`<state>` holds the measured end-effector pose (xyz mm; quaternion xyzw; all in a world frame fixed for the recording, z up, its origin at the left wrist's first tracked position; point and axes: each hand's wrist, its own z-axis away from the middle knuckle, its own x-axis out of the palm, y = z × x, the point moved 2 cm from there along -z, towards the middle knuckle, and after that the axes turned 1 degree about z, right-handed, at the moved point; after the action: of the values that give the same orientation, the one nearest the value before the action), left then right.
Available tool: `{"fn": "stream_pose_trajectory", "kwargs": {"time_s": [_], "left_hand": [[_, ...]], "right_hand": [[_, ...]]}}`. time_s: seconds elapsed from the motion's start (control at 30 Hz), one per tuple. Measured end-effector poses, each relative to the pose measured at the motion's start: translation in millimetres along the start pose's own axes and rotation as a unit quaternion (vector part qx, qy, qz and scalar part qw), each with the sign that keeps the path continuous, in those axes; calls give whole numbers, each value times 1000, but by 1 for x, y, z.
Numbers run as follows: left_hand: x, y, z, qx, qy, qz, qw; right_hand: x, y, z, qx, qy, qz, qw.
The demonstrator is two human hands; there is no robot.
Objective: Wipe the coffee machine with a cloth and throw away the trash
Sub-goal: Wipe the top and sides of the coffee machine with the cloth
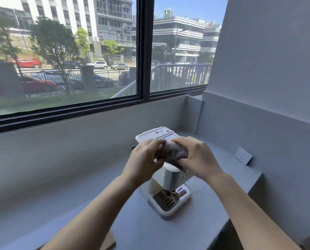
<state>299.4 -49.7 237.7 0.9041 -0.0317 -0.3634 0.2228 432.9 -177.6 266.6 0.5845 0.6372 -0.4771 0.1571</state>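
Brown flat piece, maybe cardboard (109,239), at the bottom edge on the left of the grey worktop (69,210); can't tell whether it is trash. Left hand (143,159) is up over the machine, fingers curled, pinching the left end of the cloth (172,151). The cloth is dark, bunched, and held between both hands just above the top of the machine (168,177); whether it touches the top is hidden by the hands. The white machine sits on the worktop near the corner, its lid end toward the window. Its drip tray (166,201) faces the camera with a small brownish bit by the grille, too small to name. Right hand (199,157) is clenched on the right end of the cloth, knuckles up. Socket (243,156) on the right wall, well apart. Progress, as a judgement: cloth is picked up and at the machine, so wiping is starting or under way. How much is already wiped can't be told, since the surfaces look alike. Front, sides and tray likely left. Trash step not done, and no bin is in view.
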Motion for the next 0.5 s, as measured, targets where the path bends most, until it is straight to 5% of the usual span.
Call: {"fn": "stream_pose_trajectory", "kwargs": {"time_s": [0.2, 0.37, 0.5], "left_hand": [[74, 15, -20, -32, -6, -8, 999], [110, 15, 8, -70, 28, -90, 993], [129, 12, 17, -74, 76, -149, 983]], "right_hand": [[-12, 93, -21, 4, -56, 25, 998], [8, 138, -21, 5, -203, -37, 978], [29, 130, -14, -47, -44, -34, 997]]}}
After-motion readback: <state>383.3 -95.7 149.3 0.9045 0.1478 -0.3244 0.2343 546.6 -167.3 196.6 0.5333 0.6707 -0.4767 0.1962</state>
